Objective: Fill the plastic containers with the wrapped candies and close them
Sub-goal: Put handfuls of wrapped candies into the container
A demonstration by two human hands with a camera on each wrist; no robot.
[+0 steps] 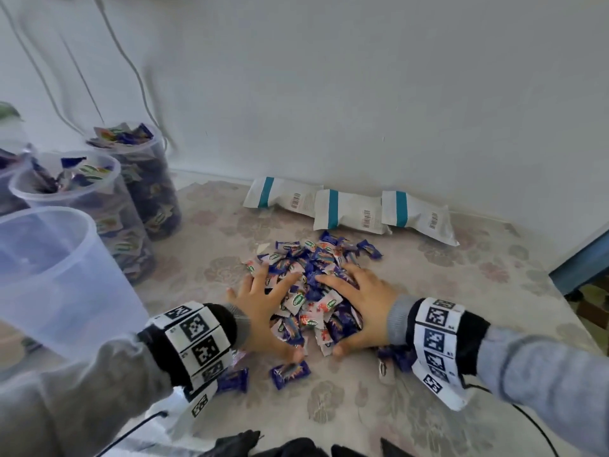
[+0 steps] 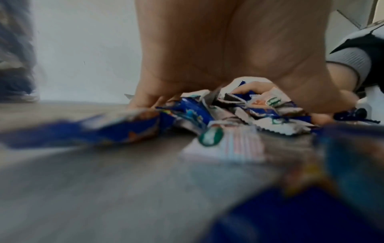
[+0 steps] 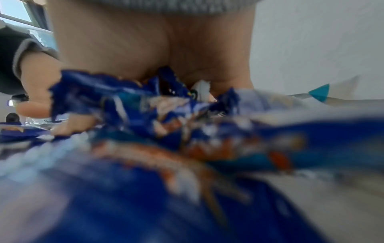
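Observation:
A heap of blue and white wrapped candies [image 1: 313, 291] lies in the middle of the flowered tablecloth [image 1: 428, 407]. My left hand [image 1: 263, 305] lies on the heap's left side with fingers spread, and my right hand [image 1: 359, 298] lies on its right side, the two cupping the heap between them. In the left wrist view my palm [image 2: 228, 57] presses against the candies [image 2: 239, 111]. In the right wrist view my palm [image 3: 155, 49] rests over blue wrappers [image 3: 166, 115]. An empty translucent container [image 1: 56, 278] stands at the near left.
Two tall containers [image 1: 108, 206] [image 1: 148, 179] full of candies stand open at the far left. Three white sealed bags with teal stripes [image 1: 349, 209] lie along the wall. Loose candies [image 1: 290, 374] lie near my wrists. A blue edge [image 1: 580, 258] borders the table's right side.

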